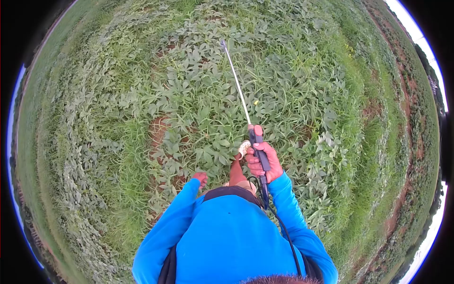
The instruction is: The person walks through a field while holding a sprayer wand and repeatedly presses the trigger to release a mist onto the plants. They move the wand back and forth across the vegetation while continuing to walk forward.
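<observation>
Leaves (pixel 188 68) at 11 o'clock. L hand (pixel 201 179) at 7: fingers look curled, palm hidden, can't tell if fully closed. Wand (pixel 239 89) points to 12, its grip (pixel 262 160) held in R hand (pixel 273 163) at 4. I'd keep it steady just above the foliage, hose (pixel 286 234) at 5 unsnagged. Materials: lobed matte leaves; thin straight wand, prob. metal; chunky dark grip, prob. plastic; bendy black hose.
</observation>
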A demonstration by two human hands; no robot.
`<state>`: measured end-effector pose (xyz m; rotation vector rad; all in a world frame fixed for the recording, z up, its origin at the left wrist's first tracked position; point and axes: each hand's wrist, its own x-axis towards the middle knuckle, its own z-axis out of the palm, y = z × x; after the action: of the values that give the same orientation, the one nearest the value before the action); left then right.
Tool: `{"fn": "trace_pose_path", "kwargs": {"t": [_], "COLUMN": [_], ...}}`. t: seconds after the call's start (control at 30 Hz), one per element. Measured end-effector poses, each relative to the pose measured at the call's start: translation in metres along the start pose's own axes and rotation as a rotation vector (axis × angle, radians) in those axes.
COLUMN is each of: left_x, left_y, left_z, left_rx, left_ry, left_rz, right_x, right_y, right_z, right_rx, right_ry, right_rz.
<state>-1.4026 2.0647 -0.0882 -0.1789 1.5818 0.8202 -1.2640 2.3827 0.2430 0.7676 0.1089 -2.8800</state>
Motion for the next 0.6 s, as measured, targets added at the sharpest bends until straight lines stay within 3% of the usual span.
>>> {"fn": "trace_pose_path", "kwargs": {"t": [0.1,0.17,0.3,0.5,0.6], "left_x": [0.004,-0.001,0.001,0.002,0.016], "left_y": [0.025,0.057,0.106,0.167,0.168], "left_z": [0.005,0.007,-0.006,-0.001,0.006], "left_rx": [-0.045,0.087,0.156,0.135,0.180], "left_ry": [0.001,0.038,0.017,0.099,0.102], "left_rz": [0.032,-0.018,0.125,0.094,0.080], "right_x": [0.039,0.066,0.112,0.096,0.073], "right_y": [-0.024,-0.043,-0.070,-0.068,-0.059], "right_z": [0.020,0.031,0.040,0.050,0.044], "right_rx": [-0.080,-0.101,-0.201,-0.371,-0.380], "right_ry": [-0.075,-0.117,-0.167,0.041,0.153], "right_rz": [0.156,0.218,0.276,0.077,-0.146]}}
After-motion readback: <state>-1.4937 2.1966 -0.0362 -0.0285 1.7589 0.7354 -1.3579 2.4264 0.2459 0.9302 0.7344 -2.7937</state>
